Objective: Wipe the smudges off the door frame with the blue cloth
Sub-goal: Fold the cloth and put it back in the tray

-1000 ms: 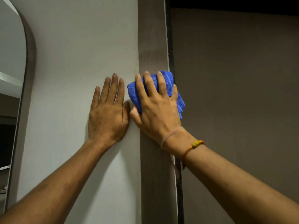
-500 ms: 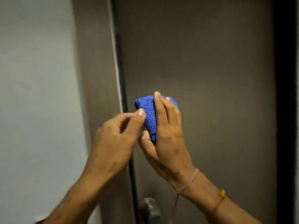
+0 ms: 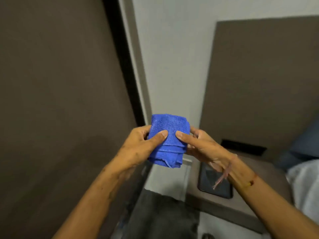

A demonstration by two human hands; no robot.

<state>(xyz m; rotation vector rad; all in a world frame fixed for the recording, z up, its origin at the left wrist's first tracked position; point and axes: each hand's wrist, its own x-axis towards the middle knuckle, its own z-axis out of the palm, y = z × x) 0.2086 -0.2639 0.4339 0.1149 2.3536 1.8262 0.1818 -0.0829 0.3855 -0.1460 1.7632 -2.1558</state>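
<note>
Dim brown door (image 3: 57, 83) and door frame (image 3: 136, 73) stood behind. Both hands, left hand (image 3: 138, 149) and right hand (image 3: 202, 145), pinched the folded blue cloth (image 3: 168, 140) in mid-air, off the frame, apparently refolding; next, press it back against the frame.

The blue cloth (image 3: 168, 140) is off the door frame (image 3: 136, 66) now, held folded in mid-air; the left hand (image 3: 143, 147) has left the wall and pinches it alongside the right hand (image 3: 200, 145).

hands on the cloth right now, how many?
2. Left hand grips the blue cloth from its left side, right hand from its right, thumbs on the front.
</note>
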